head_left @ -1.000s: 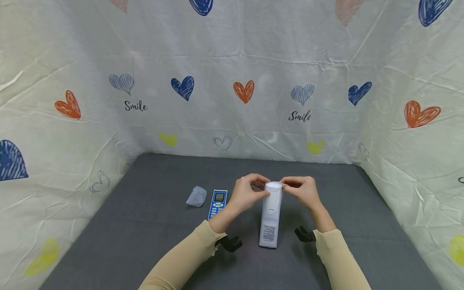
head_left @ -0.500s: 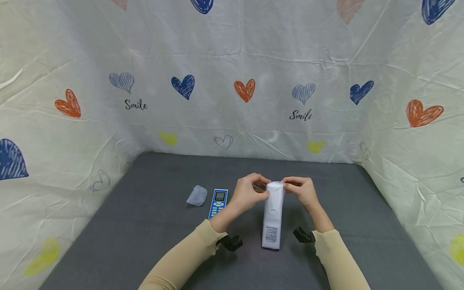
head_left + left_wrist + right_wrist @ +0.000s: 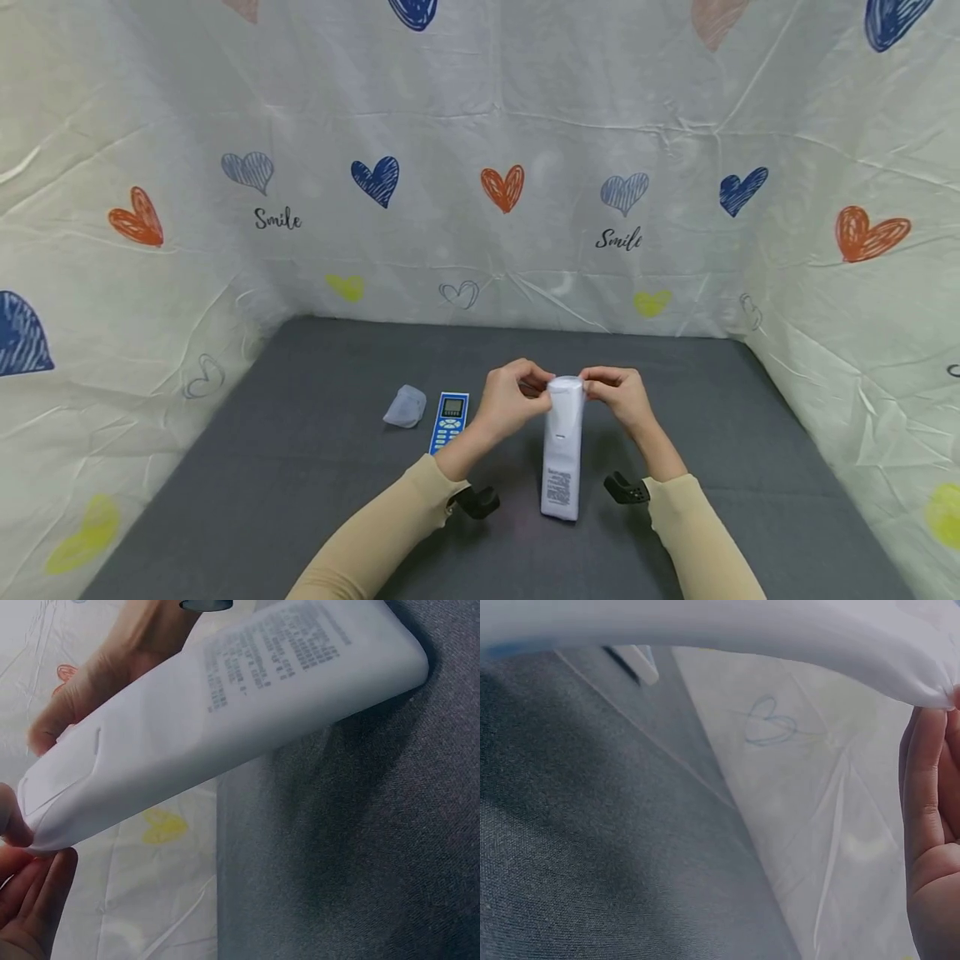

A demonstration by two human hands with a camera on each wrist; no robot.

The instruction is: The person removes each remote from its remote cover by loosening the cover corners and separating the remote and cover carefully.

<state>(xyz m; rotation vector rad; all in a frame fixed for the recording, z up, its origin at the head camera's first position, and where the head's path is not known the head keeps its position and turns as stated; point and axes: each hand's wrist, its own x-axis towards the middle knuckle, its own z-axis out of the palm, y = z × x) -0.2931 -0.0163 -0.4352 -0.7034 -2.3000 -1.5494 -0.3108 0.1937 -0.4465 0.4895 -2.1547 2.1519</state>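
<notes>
Fingers of my left hand (image 3: 512,402) and right hand (image 3: 619,397) pinched the far end of the white remote (image 3: 562,446) between them, each grip closed on it, its near end resting on the table (image 3: 300,467).

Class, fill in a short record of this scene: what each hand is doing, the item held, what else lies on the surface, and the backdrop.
Left hand: pinches the far end of the white remote control
Right hand: pinches the same end from the other side
Remote's position: near end resting on the grey mat, far end raised
Beside it: blue remote control, then a small translucent cover
Backdrop: white sheet with hearts
</notes>
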